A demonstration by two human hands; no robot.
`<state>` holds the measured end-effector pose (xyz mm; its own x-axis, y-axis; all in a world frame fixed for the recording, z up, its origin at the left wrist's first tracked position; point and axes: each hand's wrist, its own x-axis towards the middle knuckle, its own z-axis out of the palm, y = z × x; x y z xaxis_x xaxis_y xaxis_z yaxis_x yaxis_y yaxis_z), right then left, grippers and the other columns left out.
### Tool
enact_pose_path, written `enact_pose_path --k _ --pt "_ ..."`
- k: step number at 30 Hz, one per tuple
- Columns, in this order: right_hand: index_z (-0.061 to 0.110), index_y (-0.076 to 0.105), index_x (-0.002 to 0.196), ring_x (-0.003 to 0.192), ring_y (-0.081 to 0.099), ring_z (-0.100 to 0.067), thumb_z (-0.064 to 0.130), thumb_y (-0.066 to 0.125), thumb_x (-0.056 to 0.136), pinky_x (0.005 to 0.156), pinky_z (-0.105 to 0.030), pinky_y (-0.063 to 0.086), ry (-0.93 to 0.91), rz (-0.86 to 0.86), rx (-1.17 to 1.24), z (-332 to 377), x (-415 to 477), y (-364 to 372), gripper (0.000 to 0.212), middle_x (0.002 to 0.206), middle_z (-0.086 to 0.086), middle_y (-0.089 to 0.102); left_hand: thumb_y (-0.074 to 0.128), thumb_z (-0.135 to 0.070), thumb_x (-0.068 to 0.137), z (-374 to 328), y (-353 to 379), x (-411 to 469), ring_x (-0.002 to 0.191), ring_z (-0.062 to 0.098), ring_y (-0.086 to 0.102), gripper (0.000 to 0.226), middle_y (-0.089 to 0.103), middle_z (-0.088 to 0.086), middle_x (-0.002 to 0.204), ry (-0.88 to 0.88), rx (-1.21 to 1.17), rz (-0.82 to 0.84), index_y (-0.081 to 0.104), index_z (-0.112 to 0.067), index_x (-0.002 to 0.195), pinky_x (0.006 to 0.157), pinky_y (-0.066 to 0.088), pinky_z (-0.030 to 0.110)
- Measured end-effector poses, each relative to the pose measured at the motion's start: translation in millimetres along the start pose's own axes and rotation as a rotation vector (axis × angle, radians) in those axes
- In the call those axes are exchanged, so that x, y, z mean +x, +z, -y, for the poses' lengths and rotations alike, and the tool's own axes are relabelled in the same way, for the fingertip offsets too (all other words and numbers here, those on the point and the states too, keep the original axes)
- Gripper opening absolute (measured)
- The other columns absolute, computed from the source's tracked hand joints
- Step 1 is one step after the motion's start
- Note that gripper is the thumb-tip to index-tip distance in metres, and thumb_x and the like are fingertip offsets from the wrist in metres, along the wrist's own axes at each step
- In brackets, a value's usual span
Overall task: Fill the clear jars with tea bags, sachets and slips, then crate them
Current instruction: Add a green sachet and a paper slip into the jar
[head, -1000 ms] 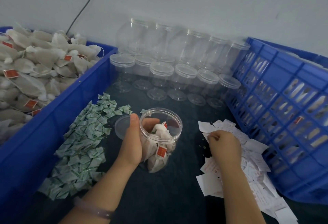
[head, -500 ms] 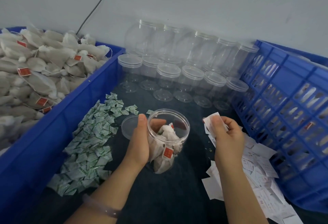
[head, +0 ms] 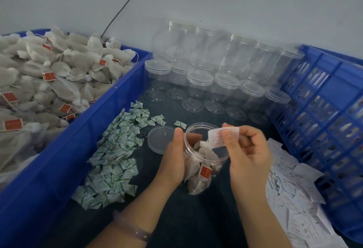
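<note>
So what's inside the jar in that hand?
Tea bags, one with a red tag. The left hand covers part of the jar, so anything there is hidden.

My dark tabletop's got sachets left, slips right, a loose lid, empty jars at the back, blue bin and crate either side.

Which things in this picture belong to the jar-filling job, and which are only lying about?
Job: open jar held by left hand; slip pinched by right hand; lid; tea bags; sachets; slip pile; empty jars; crate.
Lying about: black cable.
</note>
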<state>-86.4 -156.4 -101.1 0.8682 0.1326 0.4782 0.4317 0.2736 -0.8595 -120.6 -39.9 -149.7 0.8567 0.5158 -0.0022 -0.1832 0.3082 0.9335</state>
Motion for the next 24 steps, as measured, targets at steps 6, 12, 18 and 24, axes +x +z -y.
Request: enact_pose_path --k 6,12,18,24 --pt "0.027 0.067 0.091 0.079 0.068 0.0 0.018 0.069 0.088 0.062 -0.01 0.05 -0.032 0.102 -0.129 -2.5 -1.9 -2.0 0.01 0.087 0.014 0.071 0.024 -0.067 0.08 -1.0 0.2 -1.3 0.102 0.033 0.066 0.075 0.072 0.017 0.099 0.007 0.018 -0.003 0.07 -0.01 0.096 0.101 0.043 0.057" --pt "0.037 0.069 0.094 0.113 0.059 -0.009 0.036 0.045 0.093 0.092 -0.011 0.042 -0.181 0.224 -0.337 -7.7 -2.5 -1.6 0.024 0.104 0.012 0.071 0.022 -0.069 0.082 -5.5 -0.5 -4.1 0.104 0.027 0.067 0.083 0.073 0.013 0.103 0.016 0.089 0.029 0.067 -0.005 0.108 0.098 0.046 0.048" --pt "0.037 0.059 0.115 0.122 0.056 -0.01 0.044 0.038 0.094 0.101 -0.039 0.048 -0.126 0.193 -0.292 -20.6 -4.1 -4.1 0.031 0.127 0.015 0.059 0.032 -0.04 0.097 -17.7 -11.1 -12.3 0.098 0.004 0.061 0.041 0.07 -0.014 0.094 0.426 0.515 -0.277 0.07 -0.025 0.101 0.087 0.049 0.028" --pt "0.033 0.043 0.135 0.121 0.057 -0.005 0.072 0.037 0.089 0.1 -0.023 0.046 -0.043 0.335 -0.255 -27.5 -9.8 -3.4 0.061 0.129 0.023 0.056 0.054 -0.019 0.093 -16.6 -38.0 -3.1 0.113 0.018 0.053 0.022 0.062 -0.004 0.116 0.176 1.411 -0.115 0.064 -0.02 0.112 0.113 0.027 0.042"
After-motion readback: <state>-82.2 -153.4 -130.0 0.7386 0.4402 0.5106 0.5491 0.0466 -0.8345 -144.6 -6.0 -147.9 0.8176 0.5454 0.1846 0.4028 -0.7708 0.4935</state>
